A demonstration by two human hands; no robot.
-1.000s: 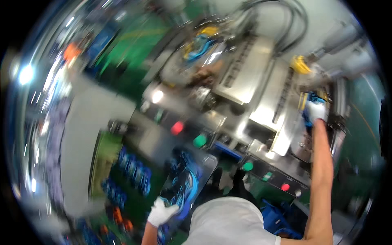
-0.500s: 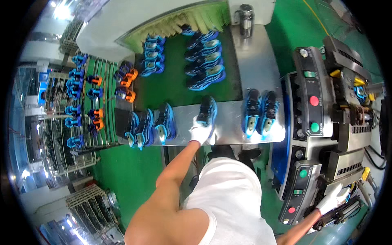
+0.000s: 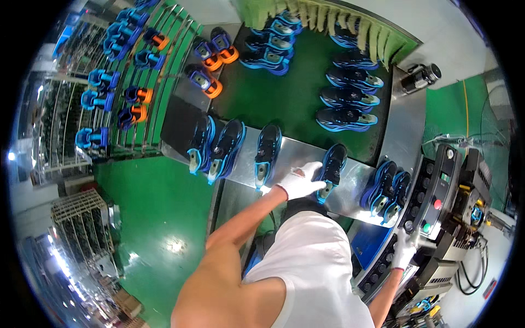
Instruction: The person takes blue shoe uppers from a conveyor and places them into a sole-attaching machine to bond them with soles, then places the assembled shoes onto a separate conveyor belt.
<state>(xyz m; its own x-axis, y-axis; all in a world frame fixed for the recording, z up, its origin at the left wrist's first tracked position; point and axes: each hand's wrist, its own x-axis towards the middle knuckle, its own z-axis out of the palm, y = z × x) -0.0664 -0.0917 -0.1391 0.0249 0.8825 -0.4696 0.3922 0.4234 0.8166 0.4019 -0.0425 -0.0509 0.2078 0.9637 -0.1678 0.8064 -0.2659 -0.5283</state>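
Note:
My left hand (image 3: 301, 181), in a white glove, is beside a black sneaker with a blue sole (image 3: 332, 170) on the metal ledge (image 3: 298, 156). Its fingers are spread near the heel; whether they touch it I cannot tell. To its left stand a single sneaker (image 3: 268, 153) and a pair of matching sneakers (image 3: 227, 147). Another pair (image 3: 383, 188) is at the ledge's right end. My right hand (image 3: 404, 250), also gloved, reaches the lower end of the machine's control panel (image 3: 439, 188), fingers apart, with nothing visible in it.
Beyond the ledge, a green conveyor belt (image 3: 301, 101) carries two rows of sneakers under a fringed curtain (image 3: 328, 19). A rack (image 3: 158, 87) with blue and orange shoes stands left. A steel flask (image 3: 421, 78) sits at the far right. Machine clamps (image 3: 476, 188) lie right of the panel.
The view has turned. My left hand has let go of the sneaker and opened to its left. My right hand has moved from the machine's near clamp up to the control panel.

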